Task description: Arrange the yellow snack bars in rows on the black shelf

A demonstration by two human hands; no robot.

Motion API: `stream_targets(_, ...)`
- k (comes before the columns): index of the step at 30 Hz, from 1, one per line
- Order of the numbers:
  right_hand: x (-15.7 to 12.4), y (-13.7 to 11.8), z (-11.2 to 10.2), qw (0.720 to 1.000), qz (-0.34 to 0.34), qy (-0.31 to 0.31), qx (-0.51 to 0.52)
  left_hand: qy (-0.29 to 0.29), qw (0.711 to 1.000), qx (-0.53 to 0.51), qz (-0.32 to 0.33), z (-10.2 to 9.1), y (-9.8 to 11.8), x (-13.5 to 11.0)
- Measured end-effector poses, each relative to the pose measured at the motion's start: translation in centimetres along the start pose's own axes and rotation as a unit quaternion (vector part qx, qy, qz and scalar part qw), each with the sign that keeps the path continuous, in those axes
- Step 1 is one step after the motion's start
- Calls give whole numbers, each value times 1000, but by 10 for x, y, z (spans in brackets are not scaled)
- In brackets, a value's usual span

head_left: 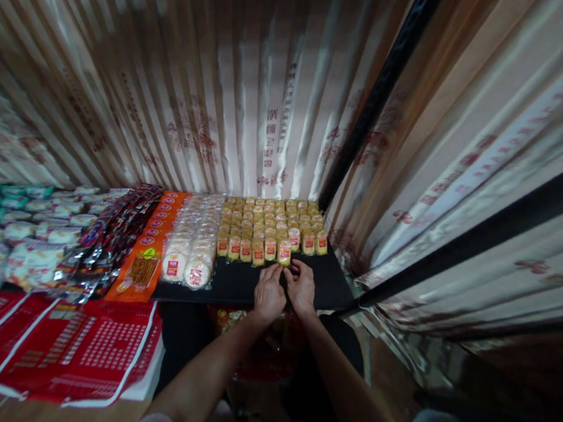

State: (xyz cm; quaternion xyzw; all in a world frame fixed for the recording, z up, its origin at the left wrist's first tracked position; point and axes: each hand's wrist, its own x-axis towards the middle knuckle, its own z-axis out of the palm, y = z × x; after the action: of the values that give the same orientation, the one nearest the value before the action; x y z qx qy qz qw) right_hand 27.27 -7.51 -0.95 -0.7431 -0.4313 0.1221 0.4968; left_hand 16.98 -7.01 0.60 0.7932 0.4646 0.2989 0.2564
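Note:
Small yellow snack packets (270,247) with red labels stand in several close rows on the black tabletop (236,279). One packet (284,254) in the front row juts a little nearer to me than its neighbours. At its near edge, my left hand (269,294) and my right hand (301,289) come together, fingers curled and fingertips pinched on the packet's wrapper. Both forearms reach forward over a dark red and gold bag (265,347) below the table edge, partly hidden by my arms.
Left of the yellow packets lie clear-wrapped round white crackers (186,264), an orange snack bag (142,272), dark shiny packets (108,239) and white-and-green packets (21,225). Red printed bags (82,353) hang at the front left. Pleated printed curtains (230,109) and black poles (514,227) border the table.

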Motion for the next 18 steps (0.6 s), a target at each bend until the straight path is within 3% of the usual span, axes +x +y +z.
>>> stream_targets(6, -39, -7, -3, 999, -34, -12, 14, 14, 1000, 17, 18, -2, -9, -33)
stream_targets(11, -84, -6, -1, 993, -91, -73, 8, -9, 998, 30, 46, -4, -26, -75)
stream_targets(15, -110, 3, 10, 972, -102, -199, -67, -78, 995, 55, -18, -7, -49, -98)
stream_targets(18, -121, 13, 28, 926, -18, -344, -150, -177, 972, 76, -132, -9, -70, -105)
